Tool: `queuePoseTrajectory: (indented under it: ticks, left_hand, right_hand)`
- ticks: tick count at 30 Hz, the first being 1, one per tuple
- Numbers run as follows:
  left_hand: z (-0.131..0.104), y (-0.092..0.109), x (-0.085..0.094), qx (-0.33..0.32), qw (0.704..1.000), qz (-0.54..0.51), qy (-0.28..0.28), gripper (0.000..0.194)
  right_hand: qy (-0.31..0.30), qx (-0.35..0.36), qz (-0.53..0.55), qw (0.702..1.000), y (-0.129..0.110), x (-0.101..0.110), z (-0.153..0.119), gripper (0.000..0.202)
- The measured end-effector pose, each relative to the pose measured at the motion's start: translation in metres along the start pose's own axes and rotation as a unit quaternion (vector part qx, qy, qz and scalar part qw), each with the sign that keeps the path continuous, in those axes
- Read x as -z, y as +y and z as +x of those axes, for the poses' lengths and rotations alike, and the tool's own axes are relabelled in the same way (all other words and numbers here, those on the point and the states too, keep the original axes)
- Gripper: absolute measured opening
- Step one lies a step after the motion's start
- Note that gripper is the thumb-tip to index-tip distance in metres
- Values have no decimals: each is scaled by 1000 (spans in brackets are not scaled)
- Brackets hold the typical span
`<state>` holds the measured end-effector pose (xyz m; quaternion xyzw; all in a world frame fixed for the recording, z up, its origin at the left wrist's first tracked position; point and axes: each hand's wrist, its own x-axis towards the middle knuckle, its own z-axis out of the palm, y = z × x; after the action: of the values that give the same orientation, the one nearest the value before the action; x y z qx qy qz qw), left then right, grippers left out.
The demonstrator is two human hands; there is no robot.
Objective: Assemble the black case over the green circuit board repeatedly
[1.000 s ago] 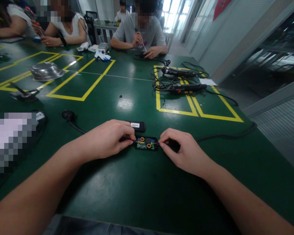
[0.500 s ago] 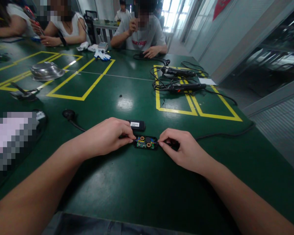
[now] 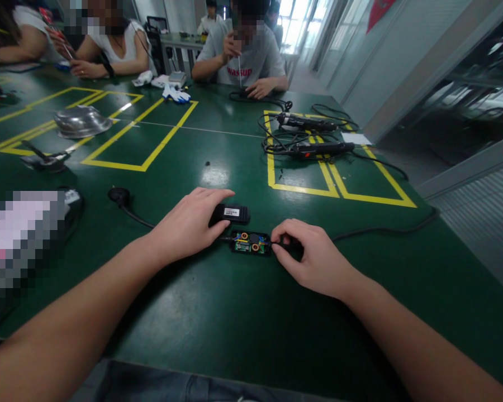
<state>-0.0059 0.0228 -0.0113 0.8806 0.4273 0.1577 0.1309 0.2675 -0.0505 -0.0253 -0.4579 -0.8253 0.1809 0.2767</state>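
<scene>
A small black case point(image 3: 250, 243) lies uncovered on the green table, showing a circuit board with copper coils and coloured wires. A black cable enters it from each side. My right hand point(image 3: 308, 251) pinches the right cable point(image 3: 283, 244) where it meets the case. My left hand point(image 3: 193, 218) is open, thumb and fingers apart, beside the black ribbed cover point(image 3: 233, 213) with a white label. That cover lies just behind the case. Whether my left fingers touch it I cannot tell. The left cable runs beneath my left hand to a black plug point(image 3: 119, 195).
Two black corded tools point(image 3: 322, 148) lie among coiled cords inside yellow tape at the back right. A metal bowl point(image 3: 82, 121) and blue-white gloves point(image 3: 176, 94) are farther left. A blurred-out box point(image 3: 20, 240) stands at the left. Other people sit across the table.
My left hand has let go of the left cable end at the case, opened, and moved up and back to the cover. My right hand has stayed at the right cable.
</scene>
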Motion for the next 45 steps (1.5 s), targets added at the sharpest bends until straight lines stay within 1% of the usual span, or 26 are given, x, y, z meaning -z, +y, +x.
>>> queuePoseTrajectory:
  ticks: [4, 9, 12, 15, 18, 20, 22, 27, 35, 45]
  left_hand:
    - [0, 0, -1, 30, 999, 7, -22, 58]
    - [1, 4, 0, 35, 999, 2, -21, 57]
    - [0, 4, 2, 11, 1000, -15, -2, 53]
    - [-3, 6, 4, -32, 998, -47, 11, 51]
    - [-7, 11, 7, -81, 993, -85, -2, 49]
    - [-9, 14, 8, -103, 990, -100, -12, 46]
    - [-10, 17, 8, -113, 988, -105, -18, 44]
    - [-9, 19, 5, -117, 987, -108, -32, 39]
    - [-9, 20, 1, -121, 984, -121, -52, 38]
    - [-10, 18, 3, -120, 984, -114, -65, 40]
  right_hand:
    - [5, 5, -6, 1000, 2, -1, 0, 9]
    - [6, 4, 0, 1000, 2, -1, 0, 9]
    - [6, -2, -1, 1000, 2, -2, -1, 10]
    - [10, -24, 18, 999, 1, -3, -2, 14]
    - [15, -41, 51, 998, 1, -4, -4, 34]
    - [12, -38, 51, 998, 2, -4, -5, 46]
    - [7, -35, 38, 999, 2, -4, -5, 50]
    - [2, -25, 17, 1000, 2, -4, -4, 40]
    - [-2, -15, 10, 1000, 0, -2, -1, 22]
    - [-14, -27, 11, 999, -1, -1, 0, 21]
